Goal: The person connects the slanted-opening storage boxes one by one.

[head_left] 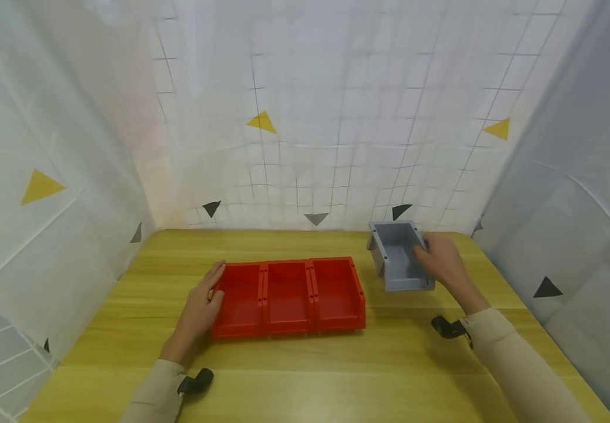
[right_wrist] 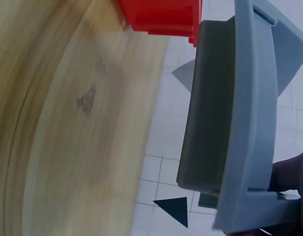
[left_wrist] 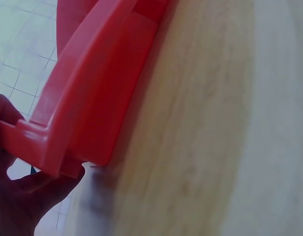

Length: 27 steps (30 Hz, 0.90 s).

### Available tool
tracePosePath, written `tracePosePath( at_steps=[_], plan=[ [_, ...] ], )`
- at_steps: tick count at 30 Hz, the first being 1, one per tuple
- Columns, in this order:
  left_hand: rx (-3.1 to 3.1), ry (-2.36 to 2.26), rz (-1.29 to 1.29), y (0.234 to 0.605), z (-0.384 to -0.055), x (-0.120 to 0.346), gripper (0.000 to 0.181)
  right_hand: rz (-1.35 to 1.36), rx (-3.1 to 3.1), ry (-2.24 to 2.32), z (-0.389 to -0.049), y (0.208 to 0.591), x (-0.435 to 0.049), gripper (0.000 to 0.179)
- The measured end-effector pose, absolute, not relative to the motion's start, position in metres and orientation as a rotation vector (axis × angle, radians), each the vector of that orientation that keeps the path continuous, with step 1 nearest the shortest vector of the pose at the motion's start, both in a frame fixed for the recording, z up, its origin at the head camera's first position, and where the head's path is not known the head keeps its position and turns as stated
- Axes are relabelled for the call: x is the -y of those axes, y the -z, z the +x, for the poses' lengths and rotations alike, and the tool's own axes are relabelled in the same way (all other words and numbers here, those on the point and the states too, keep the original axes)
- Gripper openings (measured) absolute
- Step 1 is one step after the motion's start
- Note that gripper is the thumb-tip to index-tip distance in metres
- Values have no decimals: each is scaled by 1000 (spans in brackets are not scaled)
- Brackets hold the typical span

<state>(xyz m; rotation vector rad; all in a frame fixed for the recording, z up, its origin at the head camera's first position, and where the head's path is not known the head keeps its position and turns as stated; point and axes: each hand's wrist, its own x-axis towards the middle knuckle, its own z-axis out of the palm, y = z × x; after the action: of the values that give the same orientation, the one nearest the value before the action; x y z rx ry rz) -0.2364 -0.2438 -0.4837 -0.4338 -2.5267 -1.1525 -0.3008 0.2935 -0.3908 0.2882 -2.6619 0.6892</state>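
Three red storage bins stand side by side on the table: a left bin (head_left: 239,296), a middle bin (head_left: 287,294) and a right bin (head_left: 335,291). My left hand (head_left: 199,308) grips the outer side wall of the left bin, with thumb and fingers on either side of its rim (left_wrist: 87,73) in the left wrist view. To the right of the row, my right hand (head_left: 445,261) holds a grey storage bin (head_left: 401,258) by its right side wall. The grey bin is raised above the table, its opening facing up and toward me.
The wooden table (head_left: 305,376) carries the bins. White gridded sheeting (head_left: 305,164) with yellow and dark triangles hangs behind and at both sides. Black wrist cameras sit on the left sleeve (head_left: 151,390) and right sleeve (head_left: 516,358).
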Motion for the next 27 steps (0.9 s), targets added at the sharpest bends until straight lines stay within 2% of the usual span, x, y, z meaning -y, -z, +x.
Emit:
tracePosePath(
  at_steps=[27],
  plan=[
    [2503,1202,-434,487,-240,243,61,304,2771,-778,-276,396,-272,17]
  ],
)
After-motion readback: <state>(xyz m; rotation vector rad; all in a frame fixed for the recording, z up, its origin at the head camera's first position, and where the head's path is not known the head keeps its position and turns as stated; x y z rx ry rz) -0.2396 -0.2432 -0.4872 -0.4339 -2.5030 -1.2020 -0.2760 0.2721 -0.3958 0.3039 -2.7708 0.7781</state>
